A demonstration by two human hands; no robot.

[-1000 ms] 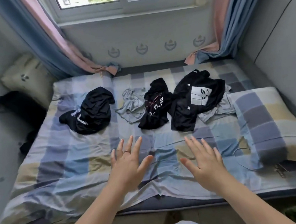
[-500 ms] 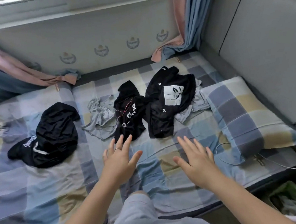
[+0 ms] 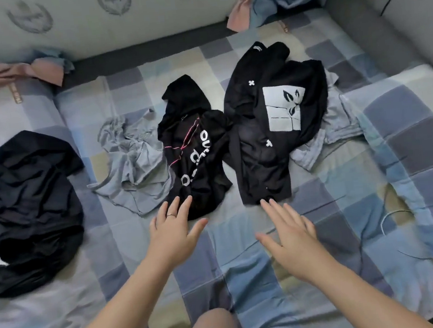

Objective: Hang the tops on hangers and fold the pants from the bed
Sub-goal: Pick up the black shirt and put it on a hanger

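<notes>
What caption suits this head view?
Both open hands, left hand and right hand, reach toward crumpled black tops on a checked bed.

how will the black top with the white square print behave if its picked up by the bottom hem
The black top with the white square print lies crumpled in soft folds, so it will probably hang limp and unfurl. It looks thin, likely light. It overlaps a grey garment, which may drag along. The right hand is open, fingertips near the hem.

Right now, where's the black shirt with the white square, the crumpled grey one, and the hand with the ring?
Black shirt with white square (image 3: 281,109): head view, on its white print.
Crumpled grey garment (image 3: 133,170): head view, on its bunched middle.
Left hand (image 3: 175,231): head view, on its back, below the ring.
</notes>
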